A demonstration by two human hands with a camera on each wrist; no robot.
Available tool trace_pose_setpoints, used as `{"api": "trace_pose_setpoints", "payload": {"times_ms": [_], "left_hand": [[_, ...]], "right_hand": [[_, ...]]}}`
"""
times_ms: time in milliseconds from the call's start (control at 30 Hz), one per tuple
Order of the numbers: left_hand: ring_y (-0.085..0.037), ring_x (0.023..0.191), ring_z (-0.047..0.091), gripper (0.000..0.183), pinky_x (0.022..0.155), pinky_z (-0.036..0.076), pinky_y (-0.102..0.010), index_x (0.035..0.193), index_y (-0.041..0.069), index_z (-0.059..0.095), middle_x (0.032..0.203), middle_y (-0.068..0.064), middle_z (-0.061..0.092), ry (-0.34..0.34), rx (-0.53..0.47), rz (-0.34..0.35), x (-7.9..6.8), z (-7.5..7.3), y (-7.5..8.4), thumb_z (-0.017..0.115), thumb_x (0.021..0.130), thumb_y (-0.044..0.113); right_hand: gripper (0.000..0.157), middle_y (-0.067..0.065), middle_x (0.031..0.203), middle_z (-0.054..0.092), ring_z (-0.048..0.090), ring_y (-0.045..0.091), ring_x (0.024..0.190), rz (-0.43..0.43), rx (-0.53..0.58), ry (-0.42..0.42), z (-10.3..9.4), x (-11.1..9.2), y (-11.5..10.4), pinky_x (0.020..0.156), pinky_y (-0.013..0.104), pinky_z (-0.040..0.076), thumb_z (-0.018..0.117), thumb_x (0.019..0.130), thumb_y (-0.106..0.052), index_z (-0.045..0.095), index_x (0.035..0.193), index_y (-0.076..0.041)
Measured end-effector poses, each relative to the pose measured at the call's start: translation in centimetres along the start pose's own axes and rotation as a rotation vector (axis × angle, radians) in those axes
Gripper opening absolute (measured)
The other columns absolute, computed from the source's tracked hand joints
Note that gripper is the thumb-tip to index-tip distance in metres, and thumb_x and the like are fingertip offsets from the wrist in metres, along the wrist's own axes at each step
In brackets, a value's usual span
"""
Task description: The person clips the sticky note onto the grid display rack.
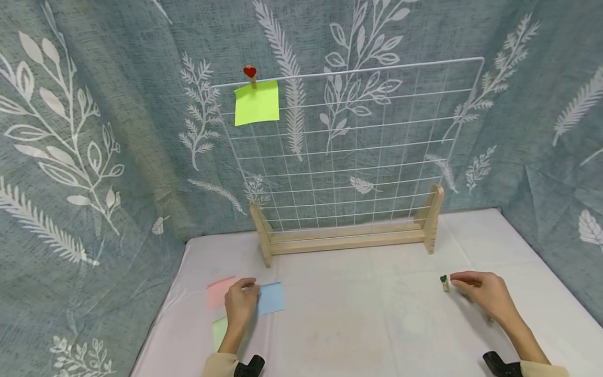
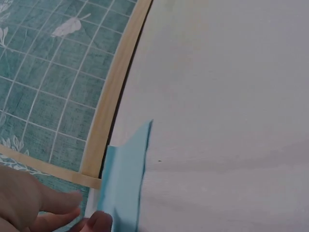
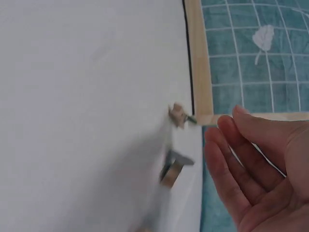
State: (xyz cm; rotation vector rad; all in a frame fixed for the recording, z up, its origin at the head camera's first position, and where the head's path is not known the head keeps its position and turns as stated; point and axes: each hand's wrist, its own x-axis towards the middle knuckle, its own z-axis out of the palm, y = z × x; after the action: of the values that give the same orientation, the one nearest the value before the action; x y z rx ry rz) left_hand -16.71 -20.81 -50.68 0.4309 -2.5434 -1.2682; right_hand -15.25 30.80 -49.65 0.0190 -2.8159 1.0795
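A blue sticky note lies on the white table at left. My left hand is at its left edge, fingers loosely bent; in the left wrist view the fingertips overlap the note, and contact is unclear. A pink note and a pale green note lie by this hand, partly covered. At right, my right hand hovers with relaxed fingers, holding nothing, just right of a small clothespin with a green heart. More small clips lie under that hand.
A white wire grid stands in a wooden base at the back. A red-heart clothespin holds a yellow-green note at its top left. Leaf-patterned curtains enclose the table.
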Motion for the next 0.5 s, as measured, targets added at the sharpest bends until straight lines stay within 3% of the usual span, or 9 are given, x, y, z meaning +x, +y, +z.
{"api": "trace_pose_setpoints", "payload": {"times_ms": [133, 233, 367, 433, 500], "left_hand": [[-0.051, 0.112, 0.056, 0.033, 0.095, 0.046, -0.062, 0.115, -0.015, 0.063, 0.110, -0.030, 0.065, -0.016, 0.005, -0.030, -0.3, 0.1, -0.3, 0.065, 0.085, -0.002], [-0.052, 0.109, 0.057, 0.036, 0.094, 0.048, -0.062, 0.116, -0.017, 0.061, 0.108, -0.031, 0.065, -0.018, 0.012, -0.039, -0.4, 0.2, -0.5, 0.064, 0.083, -0.004], [-0.051, 0.106, 0.059, 0.032, 0.092, 0.049, -0.061, 0.111, -0.018, 0.063, 0.106, -0.031, 0.066, 0.013, 0.039, -0.008, -0.4, 0.4, -0.7, 0.064, 0.081, -0.007], [-0.050, 0.102, 0.061, 0.028, 0.089, 0.050, -0.061, 0.106, -0.018, 0.066, 0.102, -0.031, 0.067, 0.041, 0.050, 0.012, -0.4, 0.6, -0.7, 0.065, 0.079, -0.008], [-0.050, 0.098, 0.062, 0.024, 0.086, 0.051, -0.061, 0.101, -0.018, 0.067, 0.098, -0.032, 0.067, 0.067, 0.054, 0.034, -0.5, 0.8, -0.7, 0.065, 0.078, -0.010]], "right_hand": [[0.019, 0.015, 0.096, 0.074, 0.068, 0.011, 0.078, 0.024, -0.020, 0.022, -0.8, -1.0, 1.3, 0.061, 0.019, 0.053, 0.072, 0.090, -0.014, 0.076, 0.101, 0.000], [0.018, 0.017, 0.096, 0.074, 0.068, 0.015, 0.079, 0.049, -0.034, 0.046, -1.5, -1.7, 2.2, 0.061, 0.019, 0.053, 0.071, 0.090, -0.013, 0.076, 0.100, 0.001], [0.020, 0.020, 0.092, 0.073, 0.068, 0.038, 0.087, 0.111, -0.074, 0.115, -2.3, -2.6, 3.3, 0.066, 0.038, 0.054, 0.069, 0.091, -0.012, 0.074, 0.100, 0.006], [0.023, 0.021, 0.088, 0.073, 0.067, 0.041, 0.083, 0.162, -0.094, 0.139, -2.7, -3.1, 3.8, 0.063, 0.042, 0.052, 0.069, 0.091, -0.013, 0.073, 0.100, 0.008], [0.027, 0.022, 0.087, 0.072, 0.067, 0.036, 0.076, 0.219, -0.106, 0.136, -3.1, -3.6, 4.3, 0.058, 0.039, 0.051, 0.068, 0.091, -0.016, 0.072, 0.101, 0.009]]}}
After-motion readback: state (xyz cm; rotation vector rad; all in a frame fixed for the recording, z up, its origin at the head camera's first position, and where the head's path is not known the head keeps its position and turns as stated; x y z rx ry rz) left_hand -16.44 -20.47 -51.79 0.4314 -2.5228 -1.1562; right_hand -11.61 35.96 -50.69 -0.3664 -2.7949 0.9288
